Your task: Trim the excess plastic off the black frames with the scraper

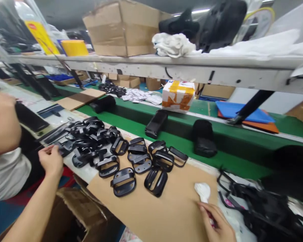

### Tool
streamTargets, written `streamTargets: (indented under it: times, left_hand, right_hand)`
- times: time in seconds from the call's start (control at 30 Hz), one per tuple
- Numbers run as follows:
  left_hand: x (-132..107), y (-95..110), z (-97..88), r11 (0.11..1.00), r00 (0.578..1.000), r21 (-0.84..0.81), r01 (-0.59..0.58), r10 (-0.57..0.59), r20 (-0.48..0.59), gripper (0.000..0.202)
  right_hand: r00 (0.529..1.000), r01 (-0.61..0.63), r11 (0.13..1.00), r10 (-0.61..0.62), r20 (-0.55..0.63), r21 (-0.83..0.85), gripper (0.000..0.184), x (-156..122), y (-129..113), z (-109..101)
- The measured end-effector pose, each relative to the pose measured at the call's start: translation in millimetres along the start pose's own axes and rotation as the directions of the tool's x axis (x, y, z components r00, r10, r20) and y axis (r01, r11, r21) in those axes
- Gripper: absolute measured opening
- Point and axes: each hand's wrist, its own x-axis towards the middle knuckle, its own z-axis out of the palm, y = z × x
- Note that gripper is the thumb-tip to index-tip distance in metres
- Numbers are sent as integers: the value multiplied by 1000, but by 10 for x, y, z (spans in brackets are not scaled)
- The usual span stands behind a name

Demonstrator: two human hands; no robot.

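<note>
My left hand (52,159) reaches to the left edge of a pile of black plastic handles (88,129). Its fingers are pinched at the edge of one black handle (65,147). My right hand (215,220) is closed around the lower end of a white tool with a rounded, cloth-like head (202,191); the fingers cover most of its grip. Between the hands, several loose handles lie on a brown cardboard sheet (176,208). Closest to me are a handle with a crossbar (124,182) and another beside it (156,181).
A co-worker's arm (3,124) is at the left. Beyond the table, a green conveyor belt (131,124) carries black parts (156,123). Tangled black frames (265,208) lie at right. An open carton (78,208) stands below; a shelf (192,64) crosses above.
</note>
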Motion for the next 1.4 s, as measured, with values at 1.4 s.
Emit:
streamTargets:
  times: [1.4]
  left_hand:
    - [-3801,821,-206,727,-380,302,617,-60,923,46]
  right_hand:
    - [926,-313,929,253,-279,-196,5,833,108,-438]
